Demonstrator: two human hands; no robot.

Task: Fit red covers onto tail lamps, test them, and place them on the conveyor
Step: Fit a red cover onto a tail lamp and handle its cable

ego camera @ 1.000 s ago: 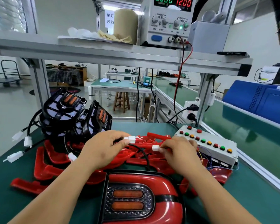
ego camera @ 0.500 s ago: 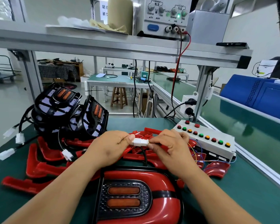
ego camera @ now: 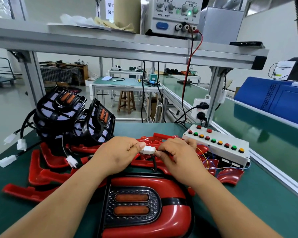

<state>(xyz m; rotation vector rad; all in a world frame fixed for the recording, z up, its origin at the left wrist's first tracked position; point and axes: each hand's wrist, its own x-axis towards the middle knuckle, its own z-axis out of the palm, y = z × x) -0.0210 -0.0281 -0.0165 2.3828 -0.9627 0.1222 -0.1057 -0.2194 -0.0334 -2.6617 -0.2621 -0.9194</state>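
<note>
Mid-frame, the left hand (ego camera: pixel 118 154) and right hand (ego camera: pixel 176 154) each pinch an end of a white plug (ego camera: pixel 148 149), above the covered lamp (ego camera: pixel 144 206) at bottom centre.

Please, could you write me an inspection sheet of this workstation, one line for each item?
Surface: green mat, partly covered by parts.
Job's things: covered tail lamp lying front centre; loose red covers behind it; bare black lamps piled at left; button test box at right.
Clutter: crumpled paper on the shelf.
Grippers: left hand and right hand both pinch the white connector.
Cables: black cable drops from the connector; red lead hangs from the power supply.
Surroundings: conveyor at right; wooden stool behind.
</note>
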